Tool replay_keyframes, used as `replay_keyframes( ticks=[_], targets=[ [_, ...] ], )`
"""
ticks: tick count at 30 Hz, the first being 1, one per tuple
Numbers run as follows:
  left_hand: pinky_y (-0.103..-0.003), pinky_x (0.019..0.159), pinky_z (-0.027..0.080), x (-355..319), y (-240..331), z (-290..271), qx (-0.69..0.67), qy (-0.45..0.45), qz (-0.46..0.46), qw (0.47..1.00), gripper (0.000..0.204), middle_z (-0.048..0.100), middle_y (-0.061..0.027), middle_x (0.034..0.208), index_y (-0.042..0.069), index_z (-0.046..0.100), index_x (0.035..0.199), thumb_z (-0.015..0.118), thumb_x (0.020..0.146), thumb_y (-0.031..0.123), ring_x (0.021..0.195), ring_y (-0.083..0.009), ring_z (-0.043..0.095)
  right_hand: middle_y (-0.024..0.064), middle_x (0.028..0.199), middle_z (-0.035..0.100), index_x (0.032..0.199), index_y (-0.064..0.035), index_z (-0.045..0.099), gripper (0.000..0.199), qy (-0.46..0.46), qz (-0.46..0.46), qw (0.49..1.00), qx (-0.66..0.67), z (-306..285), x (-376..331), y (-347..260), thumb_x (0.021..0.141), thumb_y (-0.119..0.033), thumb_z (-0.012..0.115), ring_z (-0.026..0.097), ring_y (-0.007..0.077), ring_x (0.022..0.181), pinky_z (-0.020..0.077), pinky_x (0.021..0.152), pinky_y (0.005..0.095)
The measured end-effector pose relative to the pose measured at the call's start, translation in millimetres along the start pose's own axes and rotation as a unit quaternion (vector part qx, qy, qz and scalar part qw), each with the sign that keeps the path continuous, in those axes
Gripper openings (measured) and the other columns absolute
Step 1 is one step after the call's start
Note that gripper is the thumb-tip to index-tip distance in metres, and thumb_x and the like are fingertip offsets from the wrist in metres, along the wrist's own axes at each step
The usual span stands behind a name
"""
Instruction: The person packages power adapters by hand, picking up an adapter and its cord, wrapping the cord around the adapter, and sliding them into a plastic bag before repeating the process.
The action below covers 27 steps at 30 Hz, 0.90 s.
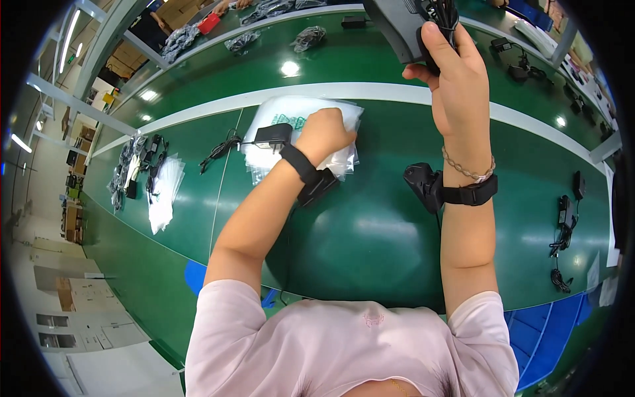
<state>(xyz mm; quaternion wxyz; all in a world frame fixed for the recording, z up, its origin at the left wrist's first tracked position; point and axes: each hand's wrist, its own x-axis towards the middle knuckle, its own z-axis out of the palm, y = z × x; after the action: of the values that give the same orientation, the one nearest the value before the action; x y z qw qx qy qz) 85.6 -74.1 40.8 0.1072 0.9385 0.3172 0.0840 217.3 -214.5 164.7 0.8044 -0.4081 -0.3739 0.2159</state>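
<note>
The left hand (325, 132) pinched the stack of clear plastic bags (299, 135) at frame centre; the right hand (456, 83), upper right, gripped a black power adapter (405, 26). Peeling a single bag would have suited best.

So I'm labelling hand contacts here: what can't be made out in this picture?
- Head view: left hand fingers, curled under on the bags.
- Adapter top, cut off by the upper edge; right hand covers the rest.
- Far items, too small.
</note>
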Motion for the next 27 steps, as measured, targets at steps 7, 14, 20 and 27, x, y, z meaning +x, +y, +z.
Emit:
replay_keyframes(
  ticks=[7, 14, 20, 27],
  targets=[
    [-0.033, 0.055, 0.046, 6, -21, -26, -0.156, -0.069, -0.096, 0.981, 0.033, 0.058, -0.0137, 0.055, -0.004, 0.059, 0.061, 0.071, 0.063, 0.027, 0.057, -0.0246, 0.059, 0.0195, 0.12, 0.049, 0.126, -0.0036, 0.04, 0.042, 0.067, 0.189, 0.979, -0.045, 40, -10, -61, 0.089, -0.021, 0.05, 0.04, 0.0338, 0.115, 0.0311, 0.099, 0.0373],
    [-0.024, 0.045, 0.041, -6, -31, -51, -0.332, -0.072, -0.181, 0.923, 0.031, 0.055, -0.0062, 0.053, 0.002, 0.055, 0.058, 0.075, 0.067, 0.025, 0.048, -0.0115, 0.053, 0.0055, 0.091, 0.059, 0.111, -0.0022, 0.05, 0.031, -0.001, -0.007, 1.0, -0.026, 3, 3, 1, 0.087, -0.021, 0.055, 0.055, 0.0159, 0.076, 0.0489, 0.061, 0.0291],
    [-0.021, 0.04, 0.037, -21, -31, -48, -0.464, -0.006, -0.146, 0.873, 0.034, 0.054, -0.0022, 0.053, 0.006, 0.049, 0.057, 0.078, 0.066, 0.022, 0.044, -0.0076, 0.048, 0.0017, 0.09, 0.058, 0.108, -0.004, 0.053, 0.028, -0.019, 0.003, 1.0, 0.011, 0, 0, 3, 0.088, -0.023, 0.054, 0.054, 0.0096, 0.076, 0.0497, 0.059, 0.0254],
    [-0.026, 0.041, 0.038, -36, 31, -22, -0.387, -0.004, -0.055, 0.92, 0.041, 0.051, -0.0031, 0.05, 0.005, 0.045, 0.054, 0.081, 0.061, 0.025, 0.045, -0.0114, 0.049, 0.0032, 0.096, 0.056, 0.11, -0.0048, 0.052, 0.028, -0.06, 0.262, 0.957, 0.109, -19, -27, 20, 0.09, -0.024, 0.051, 0.054, 0.0118, 0.08, 0.0527, 0.066, 0.0351]
  ],
)
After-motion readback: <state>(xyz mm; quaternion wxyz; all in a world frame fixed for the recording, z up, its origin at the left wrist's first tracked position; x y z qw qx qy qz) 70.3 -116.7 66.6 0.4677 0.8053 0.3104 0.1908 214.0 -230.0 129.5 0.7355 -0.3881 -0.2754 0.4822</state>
